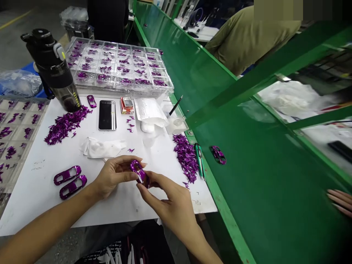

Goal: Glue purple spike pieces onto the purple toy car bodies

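Observation:
Between both hands I hold a shiny purple toy car body above the white table. My left hand pinches its left end with thumb and fingers. At its right end, my right hand grips it between thumb and forefinger. Two more purple toy car bodies lie side by side left of my left hand. A heap of small purple pointed parts sits to the right, and another heap is at the left. A crumpled white cloth lies beyond my left hand.
A green conveyor belt runs along the right, carrying a purple car body. A green cutter knife lies by the table edge. Farther back are a phone, a dark bottle and a compartment tray. Another person's hand shows at far right.

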### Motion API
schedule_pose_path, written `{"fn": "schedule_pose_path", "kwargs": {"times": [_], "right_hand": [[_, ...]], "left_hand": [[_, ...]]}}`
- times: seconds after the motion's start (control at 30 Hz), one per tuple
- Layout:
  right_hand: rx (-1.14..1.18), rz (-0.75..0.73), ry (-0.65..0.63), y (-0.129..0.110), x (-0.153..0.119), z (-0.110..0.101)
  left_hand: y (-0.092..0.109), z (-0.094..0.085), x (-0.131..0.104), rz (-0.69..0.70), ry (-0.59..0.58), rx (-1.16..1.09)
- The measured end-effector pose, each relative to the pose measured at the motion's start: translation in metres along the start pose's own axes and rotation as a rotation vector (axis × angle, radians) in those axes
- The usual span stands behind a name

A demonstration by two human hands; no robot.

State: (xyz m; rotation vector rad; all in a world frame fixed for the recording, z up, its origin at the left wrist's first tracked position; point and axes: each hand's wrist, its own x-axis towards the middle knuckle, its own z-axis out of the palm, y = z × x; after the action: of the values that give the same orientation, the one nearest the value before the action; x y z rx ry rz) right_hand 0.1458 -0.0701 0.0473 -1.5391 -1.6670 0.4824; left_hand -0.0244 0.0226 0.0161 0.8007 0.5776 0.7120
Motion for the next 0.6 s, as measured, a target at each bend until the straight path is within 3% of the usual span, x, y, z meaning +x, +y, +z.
{"fn": "schedule_pose_path", "kwargs": {"times": [0.2, 0.43, 0.53, 0.6], "right_hand": [[0.124, 0.107, -0.021, -0.005, -0.004, -0.001], [0.194, 0.158, -0.099, -0.009, -0.018, -0.011], [0.156, 0.187, -0.154, -0.01, -0.026, -0.026], [0.055, 0.238, -0.17, 0.0, -0.028, -0.049]], "left_hand": [[-0.001, 0.003, -0.005, -0.004, 0.089, 0.082], [-0.011, 0.007, -0.013, -0.058, -0.009, 0.112], [-0.017, 0.007, -0.016, -0.133, -0.069, 0.077], [-0.019, 0.008, -0.016, -0.143, -0.121, 0.041]]}}
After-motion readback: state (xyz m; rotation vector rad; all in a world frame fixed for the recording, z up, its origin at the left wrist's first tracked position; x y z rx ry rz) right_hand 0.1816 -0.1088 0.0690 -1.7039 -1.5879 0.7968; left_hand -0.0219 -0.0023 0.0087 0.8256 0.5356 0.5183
